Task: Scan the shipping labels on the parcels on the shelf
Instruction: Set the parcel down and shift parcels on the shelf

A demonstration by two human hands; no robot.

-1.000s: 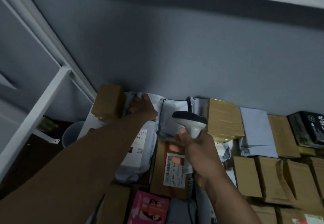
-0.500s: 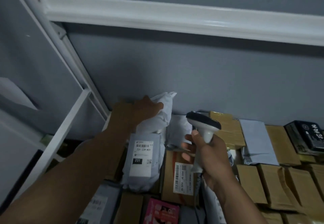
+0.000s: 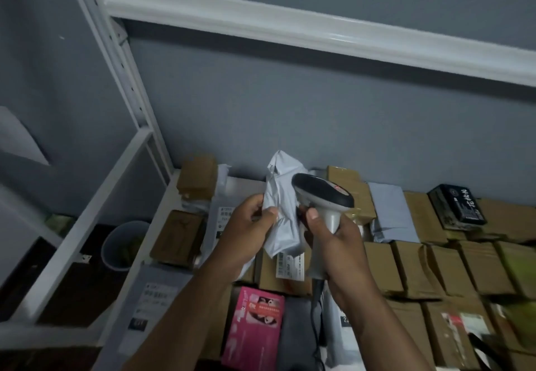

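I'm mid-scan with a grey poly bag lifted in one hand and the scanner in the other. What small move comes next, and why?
Probably turn the grey poly mailer over in the left hand until its shipping label faces up. Only crumpled, unprinted plastic shows toward the camera now, and no label is visible on it. The right hand already grips the barcode scanner beside the bag, so it can aim once the label shows.

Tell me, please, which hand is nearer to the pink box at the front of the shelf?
Left. The left hand holds the grey mailer almost directly above the pink box; the right hand, gripping the scanner, sits further right.
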